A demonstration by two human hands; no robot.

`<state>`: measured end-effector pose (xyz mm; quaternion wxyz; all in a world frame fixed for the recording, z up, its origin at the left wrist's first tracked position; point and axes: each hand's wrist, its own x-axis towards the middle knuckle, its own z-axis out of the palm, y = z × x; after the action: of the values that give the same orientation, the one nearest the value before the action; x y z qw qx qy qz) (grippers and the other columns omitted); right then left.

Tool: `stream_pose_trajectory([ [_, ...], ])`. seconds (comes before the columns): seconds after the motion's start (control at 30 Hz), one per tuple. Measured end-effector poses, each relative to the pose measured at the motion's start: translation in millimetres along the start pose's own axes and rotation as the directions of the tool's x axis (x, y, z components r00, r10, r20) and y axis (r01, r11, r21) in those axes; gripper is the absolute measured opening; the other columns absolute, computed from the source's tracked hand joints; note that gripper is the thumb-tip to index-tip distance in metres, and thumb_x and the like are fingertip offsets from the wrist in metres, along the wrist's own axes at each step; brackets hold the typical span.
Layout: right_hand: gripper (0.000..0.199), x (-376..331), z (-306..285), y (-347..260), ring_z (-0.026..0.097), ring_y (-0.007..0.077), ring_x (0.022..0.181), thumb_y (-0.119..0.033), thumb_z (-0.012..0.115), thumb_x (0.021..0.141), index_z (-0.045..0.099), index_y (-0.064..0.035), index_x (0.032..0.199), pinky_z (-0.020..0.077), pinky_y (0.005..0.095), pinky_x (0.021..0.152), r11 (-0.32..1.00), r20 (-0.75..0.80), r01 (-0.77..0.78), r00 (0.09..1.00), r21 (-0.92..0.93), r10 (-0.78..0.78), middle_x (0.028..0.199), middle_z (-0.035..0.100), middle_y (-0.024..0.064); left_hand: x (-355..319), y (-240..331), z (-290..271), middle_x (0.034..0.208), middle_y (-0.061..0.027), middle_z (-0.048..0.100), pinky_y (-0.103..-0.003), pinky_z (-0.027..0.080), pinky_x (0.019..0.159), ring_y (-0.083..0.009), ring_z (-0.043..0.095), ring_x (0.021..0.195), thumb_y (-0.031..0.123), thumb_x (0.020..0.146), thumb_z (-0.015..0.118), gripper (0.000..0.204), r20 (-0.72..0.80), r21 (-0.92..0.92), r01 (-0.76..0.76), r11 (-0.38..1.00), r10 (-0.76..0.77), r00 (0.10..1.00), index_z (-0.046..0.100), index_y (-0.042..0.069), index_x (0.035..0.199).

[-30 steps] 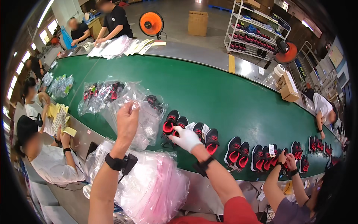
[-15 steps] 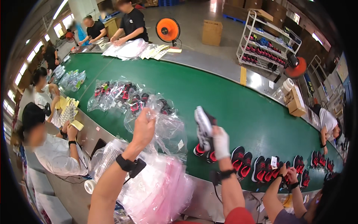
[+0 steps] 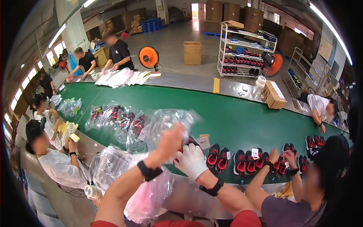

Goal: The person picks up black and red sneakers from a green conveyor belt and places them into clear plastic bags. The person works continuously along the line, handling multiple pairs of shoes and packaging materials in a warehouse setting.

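Note:
My left hand (image 3: 170, 143) is bare, partly smeared by motion, and pinches a clear plastic bag (image 3: 160, 121) that spreads out beyond it over the green belt. Close beside it, my right hand (image 3: 192, 160) wears a white glove and is closed on a black-and-red shoe (image 3: 188, 142). Most of that shoe is hidden behind my hands and the bag. Just to the right of the gloved hand, a pair of black shoes with red linings (image 3: 217, 157) stands on the belt.
More shoes (image 3: 247, 160) line the green belt (image 3: 242, 126) on the right, where a co-worker's hands (image 3: 281, 157) are busy. Bagged shoes (image 3: 113, 115) lie to the left. A pile of plastic bags (image 3: 145, 196) is near me. A small brown card (image 3: 204, 140) lies beyond my right hand.
My right hand has brought the shoe left and down beside my left hand. The bag has swung right with my left hand. The whole view has shifted.

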<state>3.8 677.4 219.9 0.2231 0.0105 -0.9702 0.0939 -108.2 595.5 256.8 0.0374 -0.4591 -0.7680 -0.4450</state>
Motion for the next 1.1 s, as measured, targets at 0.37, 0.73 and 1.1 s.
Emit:
stream_pose_trajectory([
  [0.37,0.026,-21,-18,40,0.061,0.0305,0.086,-0.031,0.062,0.077,0.065,-0.0113,0.094,0.0492,0.0431,0.077,0.983,0.359,-0.009,0.932,0.181,-0.057,0.093,0.064,0.0127,-32,68,-7,0.059,-0.0222,0.054,-0.05,0.042,0.051,-0.0419,0.056,0.058,0.012,0.083,0.055,0.02,0.575,0.158,-0.171,0.972,0.05,0.816,0.048,0.004,0.1],
  [0.73,0.03,-4,53,17,0.065,0.0254,0.076,-0.031,0.054,0.082,0.064,-0.0105,0.102,0.0517,0.0396,0.064,0.936,0.032,-0.165,0.986,0.31,0.163,0.089,0.067,0.014,-26,4,-28,0.064,-0.0031,0.056,-0.029,0.041,0.049,-0.0103,0.052,0.057,0.002,0.083,0.057,0.002,0.022,-0.096,0.233,0.968,-0.232,0.972,0.057,0.003,0.081],
  [1.1,0.021,129,145,17,0.062,0.0265,0.09,-0.023,0.053,0.083,0.063,-0.0098,0.098,0.0497,0.0396,0.076,0.074,-0.165,-0.166,0.986,-0.983,0.019,0.097,0.064,0.0161,-31,-26,-42,0.062,-0.0074,0.06,-0.027,0.042,0.047,-0.0101,0.056,0.053,0.012,0.083,0.067,0.02,0.16,-0.031,0.238,0.971,-0.23,0.96,0.058,0.002,0.097],
])
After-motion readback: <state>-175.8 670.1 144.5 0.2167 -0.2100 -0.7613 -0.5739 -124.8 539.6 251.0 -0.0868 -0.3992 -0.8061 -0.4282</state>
